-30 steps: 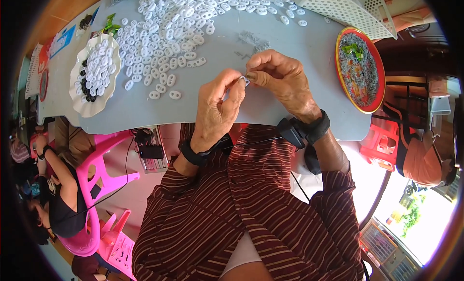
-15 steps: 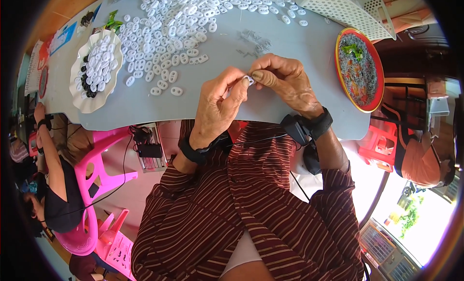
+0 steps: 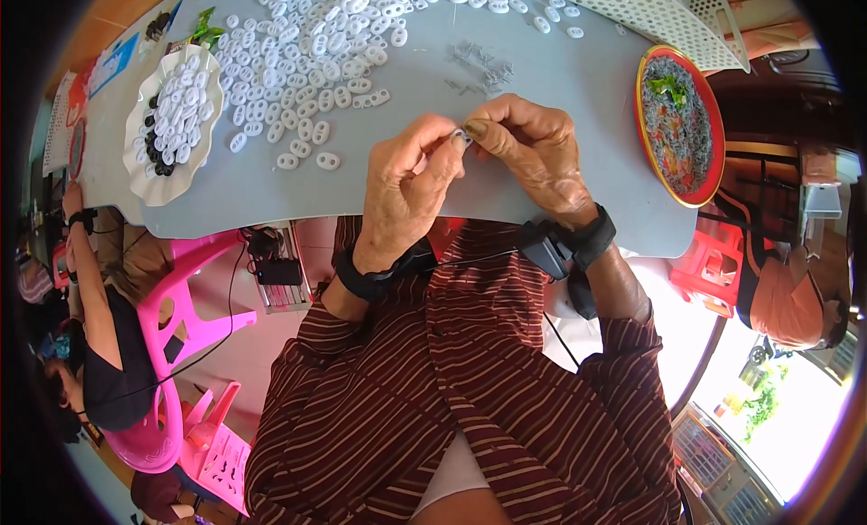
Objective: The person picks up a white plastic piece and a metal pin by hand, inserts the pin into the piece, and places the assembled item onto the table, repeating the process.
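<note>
My left hand (image 3: 406, 177) is closed, thumb and forefinger pinching a small white plastic oval piece (image 3: 461, 135) near the table's front edge. Against that piece press the thumb and forefinger of my right hand (image 3: 542, 159), also closed; whatever lies between them is hidden. Beyond my hands is a small heap of thin grey pins (image 3: 486, 69). A wide spread of white two-hole oval pieces (image 3: 307, 51) covers the far left and middle of the table, with a few single ones closer to my left hand.
On the grey table (image 3: 271, 200), a white wavy-rimmed dish (image 3: 163, 192) of white and black pieces stands left. A red bowl (image 3: 694, 196) of grey bits is at right, a white perforated basket (image 3: 646, 19) far right. A person sits left by a pink chair (image 3: 167, 417).
Both hands stay together around the white piece, and the right fingertips now cover more of it. The whole view has shifted slightly.
</note>
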### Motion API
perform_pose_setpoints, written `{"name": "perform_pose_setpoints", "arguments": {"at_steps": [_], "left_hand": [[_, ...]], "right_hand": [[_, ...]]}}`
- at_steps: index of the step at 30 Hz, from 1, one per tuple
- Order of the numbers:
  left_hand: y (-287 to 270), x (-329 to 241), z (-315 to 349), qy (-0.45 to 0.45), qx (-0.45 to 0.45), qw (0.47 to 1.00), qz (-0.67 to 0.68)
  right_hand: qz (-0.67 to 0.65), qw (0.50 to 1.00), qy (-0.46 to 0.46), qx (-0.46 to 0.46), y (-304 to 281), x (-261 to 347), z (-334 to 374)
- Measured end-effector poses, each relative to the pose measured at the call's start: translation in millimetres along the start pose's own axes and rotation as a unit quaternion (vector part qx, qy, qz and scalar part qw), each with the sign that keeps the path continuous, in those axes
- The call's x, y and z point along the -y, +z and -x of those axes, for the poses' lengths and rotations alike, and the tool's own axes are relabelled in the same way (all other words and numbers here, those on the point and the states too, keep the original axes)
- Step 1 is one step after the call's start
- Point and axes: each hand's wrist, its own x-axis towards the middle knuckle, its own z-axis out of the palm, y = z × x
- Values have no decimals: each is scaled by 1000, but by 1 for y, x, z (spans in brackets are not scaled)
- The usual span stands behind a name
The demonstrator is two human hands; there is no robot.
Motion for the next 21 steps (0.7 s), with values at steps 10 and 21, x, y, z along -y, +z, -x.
{"name": "perform_pose_setpoints", "arguments": {"at_steps": [10, 21], "left_hand": [[3, -2, 0, 15, -36, 999, 36], [-7, -8, 16, 77, -44, 993, -72]], "right_hand": [[-96, 995, 11, 22, 4, 2, 1], [-11, 999, 41, 4, 15, 19, -24]]}}
